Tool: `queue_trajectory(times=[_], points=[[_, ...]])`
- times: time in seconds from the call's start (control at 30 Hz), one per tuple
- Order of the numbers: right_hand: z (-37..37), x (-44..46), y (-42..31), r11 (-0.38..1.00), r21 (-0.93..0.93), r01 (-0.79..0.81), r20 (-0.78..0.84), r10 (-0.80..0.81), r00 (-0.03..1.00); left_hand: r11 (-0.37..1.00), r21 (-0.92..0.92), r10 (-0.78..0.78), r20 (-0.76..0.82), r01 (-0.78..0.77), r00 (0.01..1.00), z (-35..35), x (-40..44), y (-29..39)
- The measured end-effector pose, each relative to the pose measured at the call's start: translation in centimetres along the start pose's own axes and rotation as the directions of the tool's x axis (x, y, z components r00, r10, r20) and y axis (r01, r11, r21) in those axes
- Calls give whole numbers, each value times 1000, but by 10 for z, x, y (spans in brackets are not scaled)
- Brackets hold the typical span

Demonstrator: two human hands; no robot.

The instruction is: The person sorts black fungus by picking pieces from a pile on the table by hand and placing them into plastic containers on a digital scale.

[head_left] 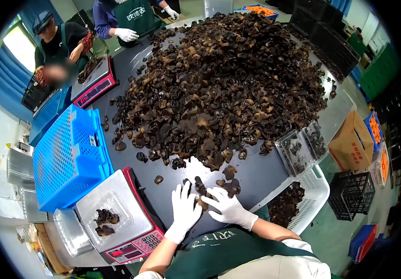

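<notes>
Head view. Both hands, in white gloves, are at the near edge of the dark table (pixel 265 174). Left hand (pixel 185 210): open, fingers extended and slightly parted, palm down, beside a small brown fungus piece (pixel 203 203). Right hand (pixel 230 209): partly open, fingers extended toward the left hand, tips at the same piece; cannot tell whether it is pinched. Darker pieces (pixel 200 185) lie just beyond the fingertips, and others (pixel 230 187) just beyond the right hand.

Main heap (pixel 228 83): dark brown, wrinkled fungus, covering much of the table from centre to far side.

Near left: red-edged scale (pixel 116 179) bearing a clear tray (pixel 127 217) with a few pieces in it; clear containers (pixel 72 237) just left of it. Beyond: blue crate (pixel 65 156), then a second scale (pixel 93 83) loaded with fungus.

Right: two clear containers (pixel 294 151) with some fungus inside, at the table edge; below, a white basket (pixel 320 193) holding more.

Far left: person in a cap (pixel 47 44). Far side: person in a green apron (pixel 137 19), gloved.
</notes>
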State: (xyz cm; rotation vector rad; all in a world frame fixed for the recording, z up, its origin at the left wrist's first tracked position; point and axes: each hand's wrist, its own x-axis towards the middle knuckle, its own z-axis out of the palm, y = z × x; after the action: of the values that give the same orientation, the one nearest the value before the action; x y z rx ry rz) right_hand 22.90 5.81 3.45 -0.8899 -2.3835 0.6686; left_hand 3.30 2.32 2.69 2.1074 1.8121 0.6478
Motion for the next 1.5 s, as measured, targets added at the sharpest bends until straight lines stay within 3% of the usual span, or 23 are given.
queue_trajectory(times=[0.07,0.13,0.2,0.27,0.33,0.4,0.5,0.6,0.67,0.8,0.87,1.0,1.07,1.13,1.17,1.23,1.27,1.3,1.33,1.4,1.5], points=[[-16,3,-1,995,-14,94,-64,-95,993,997,-28,-76,-87,73,993,-4,-30,3],[-17,-2,15,1000,26,17,-141,-13,990,978,-111,-188,-108,176,976,-3,-53,3],[-15,0,33,984,-133,-121,-342,70,937,963,-138,-244,-91,231,965,-4,-63,7],[-26,11,38,900,-236,-366,-365,267,892,930,-193,-328,-48,314,943,-2,-68,10],[-24,20,35,836,-355,-419,-366,288,885,933,-211,-313,-67,293,947,-5,-66,17],[-13,16,25,860,-401,-316,-161,273,948,951,-141,-274,31,276,961,-4,-68,16],[-1,5,3,956,-226,-188,52,204,978,974,-58,-213,67,217,975,-2,-72,13],[-11,5,1,969,-141,-202,-126,185,975,940,-187,-285,21,284,958,-10,-66,18],[-15,11,3,968,-107,-228,-303,187,935,921,-258,-327,-108,291,939,-16,-54,21],[-28,25,6,994,-1,-112,-286,107,952,954,-277,-160,-157,112,974,-16,-21,6],[-27,24,6,993,14,-115,-263,115,958,988,-154,6,-118,-24,993,-14,-6,4],[-34,19,10,993,-3,-119,-259,115,959,990,-130,38,-125,-55,991,0,1,-8],[-52,14,14,977,23,-211,-255,210,944,982,-188,-72,-200,34,977,-1,-1,-11],[-74,5,20,959,-34,-282,-342,254,905,878,-451,-309,-282,159,908,-8,1,-6],[-82,-3,27,941,-47,-334,-388,291,875,744,-588,-490,-158,317,857,-15,1,4],[-101,-19,37,903,-48,-428,-431,368,824,732,-647,-339,-70,216,938,-25,3,34],[-111,-24,40,883,-38,-468,-430,408,805,741,-666,-92,30,88,995,-35,7,55],[-120,-27,43,878,-37,-476,-433,416,800,624,-777,122,198,80,973,-42,9,73],[-126,-28,42,874,-8,-486,-451,430,782,517,-854,310,118,-63,943,-31,6,83],[-135,-28,40,868,2,-496,-435,448,781,640,-744,365,77,-190,928,-27,16,82],[-131,-22,29,883,-99,-458,-372,394,840,903,-411,133,-14,-127,991,-12,31,55]])
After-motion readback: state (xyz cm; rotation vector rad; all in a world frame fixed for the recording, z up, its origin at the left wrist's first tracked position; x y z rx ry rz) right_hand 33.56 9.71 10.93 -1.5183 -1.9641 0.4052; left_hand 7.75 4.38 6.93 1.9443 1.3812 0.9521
